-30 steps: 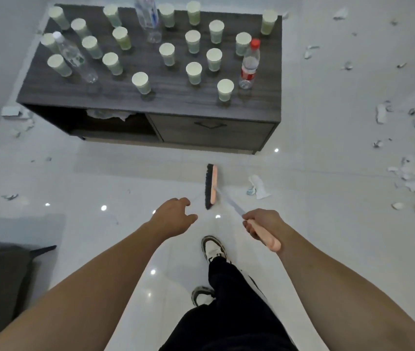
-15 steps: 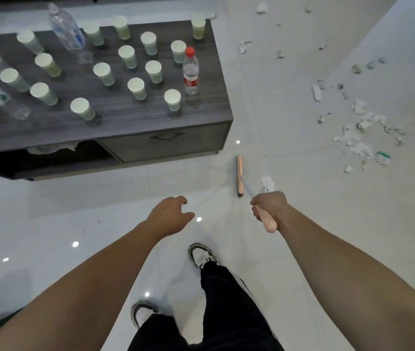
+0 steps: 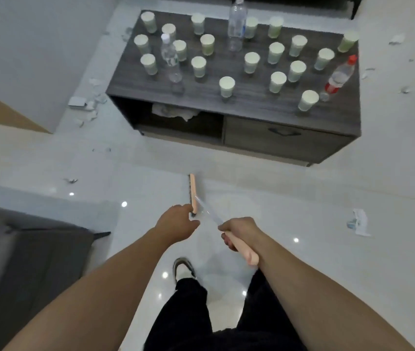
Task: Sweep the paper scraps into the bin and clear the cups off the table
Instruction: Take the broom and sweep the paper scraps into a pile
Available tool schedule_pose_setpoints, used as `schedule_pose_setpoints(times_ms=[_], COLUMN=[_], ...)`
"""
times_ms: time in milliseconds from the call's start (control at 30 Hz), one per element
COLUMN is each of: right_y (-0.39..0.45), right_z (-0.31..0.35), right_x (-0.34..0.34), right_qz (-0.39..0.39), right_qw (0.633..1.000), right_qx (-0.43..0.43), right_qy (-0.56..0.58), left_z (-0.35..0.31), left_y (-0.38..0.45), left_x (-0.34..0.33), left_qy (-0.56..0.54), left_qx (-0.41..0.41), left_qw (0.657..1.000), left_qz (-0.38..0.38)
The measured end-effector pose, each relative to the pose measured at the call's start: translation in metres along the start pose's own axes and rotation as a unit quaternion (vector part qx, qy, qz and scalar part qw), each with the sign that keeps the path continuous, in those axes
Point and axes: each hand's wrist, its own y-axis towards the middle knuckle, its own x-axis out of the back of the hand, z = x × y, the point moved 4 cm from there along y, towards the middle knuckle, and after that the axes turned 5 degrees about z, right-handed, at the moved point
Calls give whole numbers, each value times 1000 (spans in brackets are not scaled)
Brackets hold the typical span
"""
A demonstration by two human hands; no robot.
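Observation:
My right hand (image 3: pixel 240 230) grips the pink handle of a broom whose pink head (image 3: pixel 192 192) rests on the white floor in front of me. My left hand (image 3: pixel 177 221) hangs just beside the near end of the broom head, fingers loosely curled, holding nothing. Several pale green paper cups (image 3: pixel 227 86) stand upright on the dark wood table (image 3: pixel 252 107) ahead. Paper scraps lie on the floor: a larger piece (image 3: pixel 359 222) to my right, a cluster (image 3: pixel 87 107) left of the table, small bits (image 3: pixel 71 180) on the left. No bin is in view.
Three plastic bottles stand among the cups: a clear one (image 3: pixel 169 59), a tall one (image 3: pixel 236 24), and a red-capped one (image 3: pixel 338 77). A grey sofa (image 3: pixel 24 262) fills the lower left. A wall (image 3: pixel 24 59) runs at the left. My shoe (image 3: pixel 182 267) is below.
The view has swung left, so the table now sits centre-right and the scrap pile on the right has left view. The broom head has moved left, close to my left hand.

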Motion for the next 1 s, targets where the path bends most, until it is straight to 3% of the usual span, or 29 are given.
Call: schedule_pose_setpoints(times_ms=[233,433,633,1000], right_y=[30,57,50,-11], right_z=[-26,-29,-23,-56], right_x=[-170,-193,-121,86], right_qz=[100,69,3,-139], right_qw=[992,994,1000,978], right_qx=[-59,-38,-29,-12], right_qy=[-52,-76,-9,156], left_z=[171,220,170,-29], left_y=[-55,-63,-30,33], left_x=[22,19,11,-14], left_qy=[-62,-64,-39,91], left_qx=[110,133,70,-83], left_qw=[990,987,997,990], left_qz=[-61,-64,-15,68])
